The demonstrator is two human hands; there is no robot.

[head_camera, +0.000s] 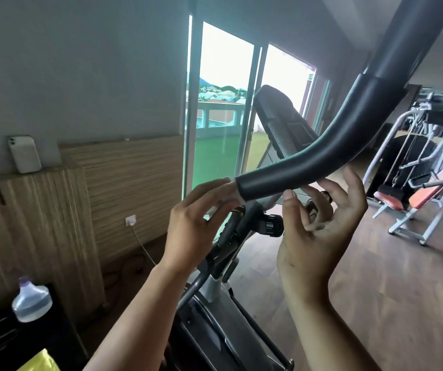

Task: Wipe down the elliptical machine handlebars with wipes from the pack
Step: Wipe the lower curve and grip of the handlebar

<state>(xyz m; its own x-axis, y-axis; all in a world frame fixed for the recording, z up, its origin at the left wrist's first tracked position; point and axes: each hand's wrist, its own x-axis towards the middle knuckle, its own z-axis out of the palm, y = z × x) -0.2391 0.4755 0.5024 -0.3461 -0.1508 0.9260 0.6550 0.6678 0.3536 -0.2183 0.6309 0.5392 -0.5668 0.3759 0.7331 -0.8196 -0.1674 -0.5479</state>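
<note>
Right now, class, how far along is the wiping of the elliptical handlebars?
Done: no wiped stretch can be told on the black handlebar. In hand: the left hand sits at the grip's end, with something pale there, too blurred to call a wipe; the right hand is open beneath the bar. Left: seemingly the whole wipe-down.

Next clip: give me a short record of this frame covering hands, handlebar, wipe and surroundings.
place: gym room, glass door ahead
handlebar: black, padded, curving down from upper right
left hand: fingertips at the handlebar's end; pale blur there, cannot tell if it is a wipe
right hand: just under the handlebar, fingers loosely curled, holding nothing
wipe pack: not identifiable
nearby: phone on ledge; bottle lower left; weight machine at right
</note>
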